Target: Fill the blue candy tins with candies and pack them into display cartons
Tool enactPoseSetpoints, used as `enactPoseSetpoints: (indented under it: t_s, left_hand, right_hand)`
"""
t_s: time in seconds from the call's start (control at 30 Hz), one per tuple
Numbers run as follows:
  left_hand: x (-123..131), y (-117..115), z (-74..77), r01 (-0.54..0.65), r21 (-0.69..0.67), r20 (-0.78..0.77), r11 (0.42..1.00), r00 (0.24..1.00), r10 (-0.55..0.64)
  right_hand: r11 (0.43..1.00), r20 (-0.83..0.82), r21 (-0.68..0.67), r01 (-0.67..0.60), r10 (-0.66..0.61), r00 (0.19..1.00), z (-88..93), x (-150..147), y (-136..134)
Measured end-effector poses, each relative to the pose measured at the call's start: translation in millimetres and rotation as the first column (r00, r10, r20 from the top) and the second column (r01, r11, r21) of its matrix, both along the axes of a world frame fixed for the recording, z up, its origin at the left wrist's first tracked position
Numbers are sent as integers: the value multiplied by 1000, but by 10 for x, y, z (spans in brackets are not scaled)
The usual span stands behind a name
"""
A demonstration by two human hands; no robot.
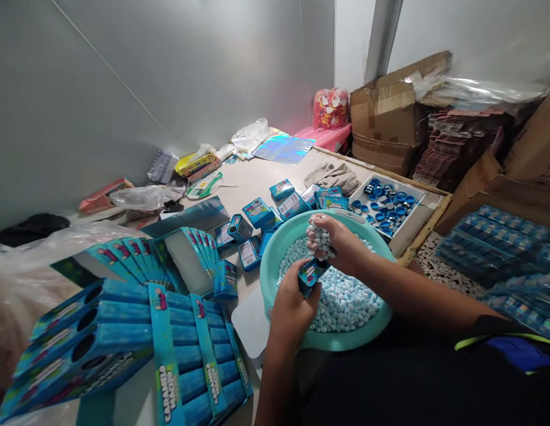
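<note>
Over a turquoise basin [268, 260] full of small pale-blue and white candies [346, 302], my left hand [297, 302] grips a small blue candy box [310, 275], tilted, with its dark opening toward my other hand. Just above that opening, my right hand [332, 239] is closed around a heap of the candies, some showing between its fingers. More small blue boxes [256, 213] lie scattered on the table beyond the basin. A white tray [408, 228] of blue round caps [388, 207] stands right behind the basin.
Large blue display cartons [186, 349] and flat printed card strips [124, 257] crowd the left front. Gloves [335, 177] and a shiny sheet [284, 149] lie farther back. Cardboard boxes [384, 118] and plastic-wrapped blue packs [497, 236] stand right of the table's wooden edge [428, 222].
</note>
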State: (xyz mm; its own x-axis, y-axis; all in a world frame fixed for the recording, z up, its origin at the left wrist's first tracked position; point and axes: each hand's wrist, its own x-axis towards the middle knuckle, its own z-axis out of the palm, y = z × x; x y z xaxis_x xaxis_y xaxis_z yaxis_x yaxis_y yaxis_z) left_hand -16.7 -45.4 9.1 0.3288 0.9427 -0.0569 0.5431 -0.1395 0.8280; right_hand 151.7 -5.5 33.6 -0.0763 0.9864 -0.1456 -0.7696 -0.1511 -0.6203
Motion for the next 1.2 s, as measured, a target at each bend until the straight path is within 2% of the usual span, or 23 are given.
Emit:
enactPoseSetpoints:
  t_s: [0.63,1.07,1.2]
  left_hand:
    - [9,-15,14,-26,-13,5,1000,1000,26]
    - [5,-29,-24,-45,-26,10,999,999,46]
    - [15,-41,8,-57,-35,6,998,998,58]
  right_hand:
    - [1000,-71,-8,-14,13,997,-35,11,21]
    - [1000,-28,-6,15,-15,1000,-14,4,-16]
    - [1000,-32,-3,10,-10,999,-22,11,-21]
